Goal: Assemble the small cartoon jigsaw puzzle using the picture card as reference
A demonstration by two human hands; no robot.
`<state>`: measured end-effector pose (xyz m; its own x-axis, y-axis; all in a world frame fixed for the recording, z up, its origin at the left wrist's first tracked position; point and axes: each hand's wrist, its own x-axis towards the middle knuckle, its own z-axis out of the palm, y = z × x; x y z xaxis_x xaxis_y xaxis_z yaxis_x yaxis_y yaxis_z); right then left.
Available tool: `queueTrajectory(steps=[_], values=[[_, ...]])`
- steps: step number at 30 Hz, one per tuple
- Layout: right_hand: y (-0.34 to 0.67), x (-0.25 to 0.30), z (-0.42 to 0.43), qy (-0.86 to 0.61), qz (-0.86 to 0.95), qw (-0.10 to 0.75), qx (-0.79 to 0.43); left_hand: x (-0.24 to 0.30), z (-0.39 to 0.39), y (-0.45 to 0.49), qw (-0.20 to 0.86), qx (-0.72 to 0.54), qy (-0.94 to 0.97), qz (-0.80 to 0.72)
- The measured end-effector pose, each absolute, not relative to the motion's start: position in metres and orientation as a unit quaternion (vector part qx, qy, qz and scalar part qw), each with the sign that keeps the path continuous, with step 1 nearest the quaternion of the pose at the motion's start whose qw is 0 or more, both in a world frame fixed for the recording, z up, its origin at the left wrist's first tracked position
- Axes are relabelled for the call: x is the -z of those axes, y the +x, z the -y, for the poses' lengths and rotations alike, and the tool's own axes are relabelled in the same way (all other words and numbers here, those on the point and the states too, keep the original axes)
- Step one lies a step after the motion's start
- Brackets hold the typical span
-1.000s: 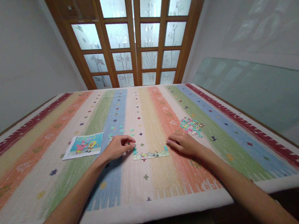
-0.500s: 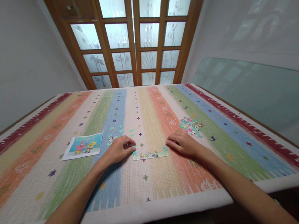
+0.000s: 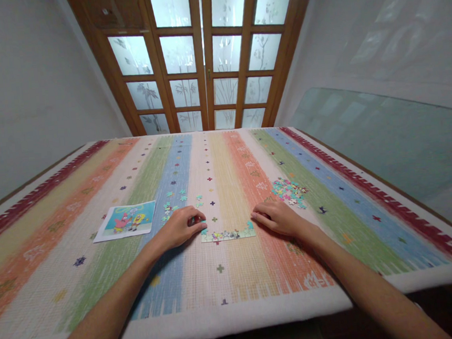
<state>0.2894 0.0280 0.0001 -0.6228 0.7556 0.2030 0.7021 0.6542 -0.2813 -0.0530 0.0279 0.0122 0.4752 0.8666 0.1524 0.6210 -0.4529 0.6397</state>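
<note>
A joined strip of jigsaw pieces [image 3: 227,235] lies on the striped cloth in front of me. My left hand [image 3: 180,226] rests at the strip's left end, fingers curled and pinched on a teal puzzle piece [image 3: 202,225] at that corner. My right hand [image 3: 277,217] lies at the strip's right end, fingers loosely bent and touching the cloth beside a teal piece [image 3: 250,224]; nothing shows in it.
A cartoon reference picture [image 3: 126,220] lies to the left. Loose pieces [image 3: 173,203] are scattered near it, and a heap of pieces [image 3: 288,190] sits to the right. The striped cloth [image 3: 235,274] covers the table; wooden glass doors [image 3: 204,55] stand behind.
My left hand has shifted slightly at the strip's left corner with the teal piece. The right hand has stayed put.
</note>
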Motion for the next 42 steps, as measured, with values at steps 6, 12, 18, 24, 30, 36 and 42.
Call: queueTrajectory(steps=[6,12,18,24,30,36,42], values=[[0.289,0.000,-0.027,-0.408,0.896,0.155,-0.084,-0.011,-0.029,-0.053,0.261,-0.235,0.818,-0.455],[0.290,0.000,-0.027,-0.411,0.896,0.150,-0.075,-0.011,-0.028,-0.053,0.264,-0.237,0.819,-0.451],[0.290,0.000,-0.028,-0.409,0.897,0.150,-0.078,-0.012,-0.028,-0.053,0.264,-0.235,0.820,-0.449],[0.291,0.000,-0.028,-0.412,0.896,0.146,-0.076,-0.011,-0.028,-0.052,0.261,-0.233,0.823,-0.448],[0.290,0.000,-0.028,-0.409,0.897,0.149,-0.078,-0.021,-0.032,-0.062,0.221,-0.289,0.815,-0.451],[0.291,0.001,-0.028,-0.406,0.898,0.150,-0.079,-0.034,-0.050,-0.112,0.109,-0.370,0.747,-0.541],[0.291,0.002,-0.029,-0.410,0.896,0.149,-0.080,-0.024,-0.067,-0.156,0.049,-0.274,0.768,-0.576]])
